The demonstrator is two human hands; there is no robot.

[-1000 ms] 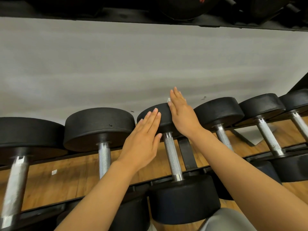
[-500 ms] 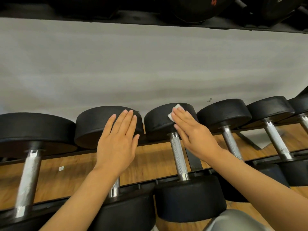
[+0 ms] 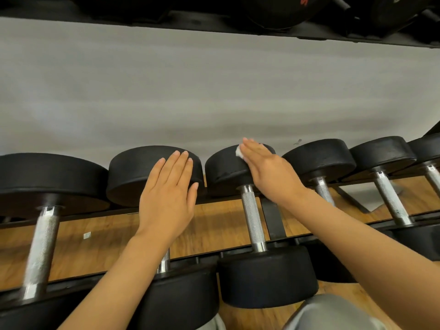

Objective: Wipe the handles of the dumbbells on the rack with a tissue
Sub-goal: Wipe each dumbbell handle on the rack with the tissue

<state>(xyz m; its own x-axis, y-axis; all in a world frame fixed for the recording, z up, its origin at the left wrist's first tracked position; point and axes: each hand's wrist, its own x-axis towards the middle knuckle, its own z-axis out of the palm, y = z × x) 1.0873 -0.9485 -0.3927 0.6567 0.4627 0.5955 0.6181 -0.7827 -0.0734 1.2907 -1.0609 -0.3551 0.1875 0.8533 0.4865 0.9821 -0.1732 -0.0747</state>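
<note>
The head view shows the left hand (image 3: 169,191) lying flat with straight fingers on one dumbbell (image 3: 142,172), while the right hand (image 3: 269,170), fingers also straight, presses a tissue (image 3: 238,152) onto the neighbouring dumbbell (image 3: 226,172) at its right.

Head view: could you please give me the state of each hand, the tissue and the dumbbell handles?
Left hand: flat, fingers straight, on a dumbbell head.
Right hand: flat, pressing the tissue onto the next head.
Tissue: mostly hidden under fingers.
Middle handle: bare, untouched.
</note>
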